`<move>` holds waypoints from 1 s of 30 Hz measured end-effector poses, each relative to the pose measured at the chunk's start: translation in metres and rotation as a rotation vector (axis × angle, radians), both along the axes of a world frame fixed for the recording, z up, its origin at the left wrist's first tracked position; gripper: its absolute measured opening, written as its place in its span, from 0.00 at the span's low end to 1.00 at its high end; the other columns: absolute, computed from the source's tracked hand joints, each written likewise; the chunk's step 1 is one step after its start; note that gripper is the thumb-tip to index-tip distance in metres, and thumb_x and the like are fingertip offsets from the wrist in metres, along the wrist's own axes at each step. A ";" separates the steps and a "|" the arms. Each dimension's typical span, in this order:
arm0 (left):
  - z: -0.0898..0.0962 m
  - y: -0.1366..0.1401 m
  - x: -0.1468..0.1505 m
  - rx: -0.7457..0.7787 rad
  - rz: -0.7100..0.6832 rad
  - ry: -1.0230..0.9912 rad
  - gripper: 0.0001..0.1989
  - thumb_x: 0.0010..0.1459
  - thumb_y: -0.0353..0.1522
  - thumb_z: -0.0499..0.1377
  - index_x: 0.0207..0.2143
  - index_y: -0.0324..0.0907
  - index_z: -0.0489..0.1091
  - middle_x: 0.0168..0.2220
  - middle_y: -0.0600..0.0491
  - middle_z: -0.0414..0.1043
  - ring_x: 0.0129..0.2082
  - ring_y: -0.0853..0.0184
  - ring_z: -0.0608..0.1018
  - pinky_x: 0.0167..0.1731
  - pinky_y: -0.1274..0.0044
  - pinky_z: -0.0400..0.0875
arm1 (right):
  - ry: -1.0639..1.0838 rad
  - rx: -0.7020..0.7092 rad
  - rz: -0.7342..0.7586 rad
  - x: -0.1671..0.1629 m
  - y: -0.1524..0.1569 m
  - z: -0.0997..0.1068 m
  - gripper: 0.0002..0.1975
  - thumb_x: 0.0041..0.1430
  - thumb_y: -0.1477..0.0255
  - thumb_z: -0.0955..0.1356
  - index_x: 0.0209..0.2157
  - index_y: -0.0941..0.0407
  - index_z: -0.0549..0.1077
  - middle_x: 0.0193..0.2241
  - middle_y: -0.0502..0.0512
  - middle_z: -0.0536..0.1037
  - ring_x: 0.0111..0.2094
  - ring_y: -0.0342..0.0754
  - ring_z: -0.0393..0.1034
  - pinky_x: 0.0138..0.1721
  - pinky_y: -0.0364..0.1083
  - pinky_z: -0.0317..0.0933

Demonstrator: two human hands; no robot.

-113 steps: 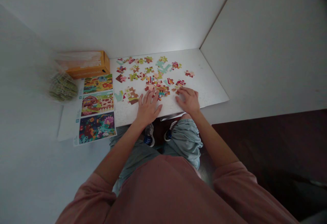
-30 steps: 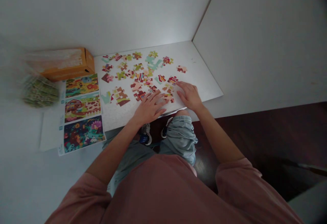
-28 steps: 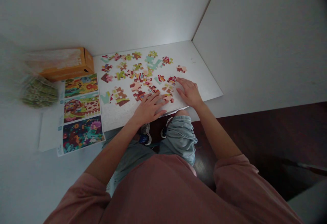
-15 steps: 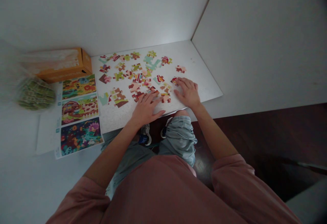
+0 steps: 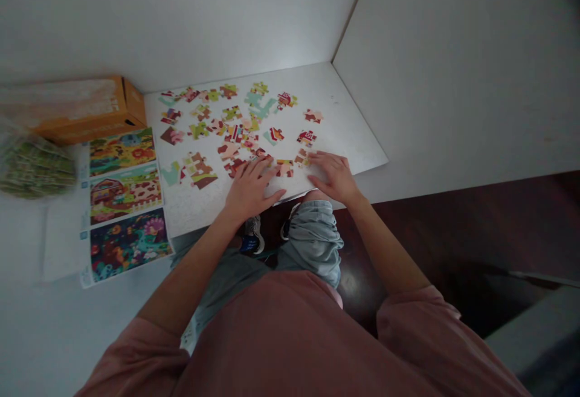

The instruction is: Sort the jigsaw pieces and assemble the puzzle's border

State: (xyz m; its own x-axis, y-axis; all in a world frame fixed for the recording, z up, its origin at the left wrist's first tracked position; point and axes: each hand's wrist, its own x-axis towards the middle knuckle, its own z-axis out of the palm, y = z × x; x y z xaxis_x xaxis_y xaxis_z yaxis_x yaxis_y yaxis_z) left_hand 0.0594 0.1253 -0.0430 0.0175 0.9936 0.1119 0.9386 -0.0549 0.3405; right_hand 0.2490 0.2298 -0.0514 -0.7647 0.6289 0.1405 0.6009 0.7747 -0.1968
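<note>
Jigsaw pieces lie scattered over the white tabletop [image 5: 362,149]. My left hand [image 5: 249,190] rests palm down near the front edge with its fingers apart, its fingertips over a dark red piece [image 5: 234,168] and its neighbours, partly covering them. Just right of it lies a red-and-cream piece [image 5: 285,168]. My right hand [image 5: 334,176] is flat and open, with its fingertips at a tan piece [image 5: 301,158]. Beyond those fingers sits a red barn piece [image 5: 307,137], and farther back a pink-and-red piece [image 5: 313,115]. Several joined brown pieces [image 5: 199,170] lie to the left.
At left, a printed picture sheet [image 5: 127,194] shows three colourful scenes. Behind it stands an orange box [image 5: 133,104] against the wall, beside a clear bag of green contents [image 5: 38,167]. A white panel [image 5: 453,71] borders the table at right.
My right hand has drawn back toward the front edge, off the red barn piece and to the tan piece. My left hand stays over the same pieces. The view has shifted slightly.
</note>
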 end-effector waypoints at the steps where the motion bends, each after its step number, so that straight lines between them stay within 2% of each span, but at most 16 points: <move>1: 0.000 0.000 0.001 -0.007 0.009 0.005 0.22 0.47 0.39 0.47 0.47 0.50 0.49 0.50 0.59 0.46 0.51 0.64 0.45 0.49 0.66 0.40 | 0.004 -0.001 -0.008 0.001 0.000 0.000 0.20 0.52 0.67 0.55 0.49 0.49 0.50 0.48 0.45 0.52 0.50 0.46 0.41 0.45 0.51 0.44; 5: 0.002 0.000 0.003 -0.004 0.050 0.048 0.25 0.48 0.40 0.46 0.49 0.48 0.44 0.51 0.58 0.42 0.51 0.64 0.44 0.49 0.66 0.37 | -0.001 -0.010 0.009 0.003 -0.001 0.001 0.21 0.52 0.64 0.56 0.49 0.48 0.50 0.49 0.44 0.51 0.50 0.47 0.42 0.46 0.51 0.42; 10: 0.001 -0.011 -0.001 0.014 0.148 0.052 0.28 0.49 0.40 0.43 0.51 0.42 0.36 0.52 0.55 0.37 0.51 0.64 0.41 0.49 0.68 0.38 | -0.013 -0.059 0.025 0.017 -0.009 -0.007 0.24 0.48 0.60 0.58 0.48 0.49 0.53 0.45 0.48 0.57 0.47 0.47 0.48 0.45 0.48 0.44; 15: -0.006 -0.026 0.001 -0.007 0.209 0.093 0.27 0.49 0.41 0.42 0.50 0.42 0.40 0.53 0.54 0.35 0.51 0.62 0.38 0.49 0.65 0.37 | -0.020 -0.092 0.003 0.029 -0.019 -0.019 0.15 0.53 0.65 0.54 0.44 0.45 0.57 0.41 0.48 0.62 0.43 0.46 0.53 0.43 0.49 0.46; 19: -0.008 -0.029 0.005 -0.005 0.208 0.097 0.28 0.49 0.42 0.43 0.51 0.42 0.39 0.53 0.53 0.35 0.51 0.62 0.38 0.48 0.64 0.38 | 0.028 -0.088 -0.023 0.034 -0.025 -0.020 0.14 0.54 0.67 0.53 0.41 0.45 0.61 0.39 0.49 0.63 0.41 0.45 0.55 0.43 0.50 0.47; 22: -0.008 -0.025 0.008 0.008 0.195 0.079 0.29 0.48 0.42 0.44 0.51 0.41 0.38 0.52 0.52 0.37 0.51 0.62 0.37 0.48 0.64 0.37 | 0.197 -0.113 -0.138 0.034 -0.029 -0.015 0.14 0.54 0.67 0.54 0.40 0.47 0.63 0.35 0.52 0.65 0.38 0.46 0.58 0.40 0.49 0.51; 25: -0.008 -0.017 0.012 0.004 0.173 0.071 0.30 0.48 0.43 0.43 0.51 0.40 0.37 0.53 0.52 0.35 0.51 0.62 0.36 0.48 0.64 0.36 | 0.545 -0.231 -0.254 0.024 -0.032 -0.002 0.12 0.52 0.66 0.56 0.39 0.48 0.62 0.29 0.51 0.66 0.30 0.45 0.62 0.33 0.48 0.57; 28: -0.006 -0.008 0.015 0.009 0.136 0.068 0.30 0.49 0.43 0.41 0.51 0.39 0.37 0.53 0.53 0.31 0.51 0.63 0.34 0.49 0.66 0.34 | 0.901 -0.361 -0.231 0.009 -0.036 0.020 0.11 0.50 0.67 0.59 0.38 0.46 0.61 0.26 0.49 0.67 0.26 0.44 0.63 0.28 0.47 0.59; 30: -0.003 -0.006 0.015 0.026 0.118 0.074 0.30 0.49 0.44 0.41 0.51 0.38 0.36 0.53 0.54 0.30 0.51 0.64 0.34 0.49 0.66 0.33 | 1.031 -0.410 -0.189 -0.001 -0.042 0.038 0.10 0.49 0.67 0.60 0.37 0.46 0.62 0.28 0.48 0.67 0.28 0.44 0.63 0.30 0.47 0.59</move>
State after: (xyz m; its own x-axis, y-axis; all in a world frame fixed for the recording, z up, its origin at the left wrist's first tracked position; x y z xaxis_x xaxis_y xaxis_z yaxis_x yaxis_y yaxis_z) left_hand 0.0746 0.1197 -0.0460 -0.0895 0.9860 0.1404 0.9617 0.0489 0.2696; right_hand 0.2481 0.1882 -0.0133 -0.2904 0.8664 0.4063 0.1047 0.4508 -0.8865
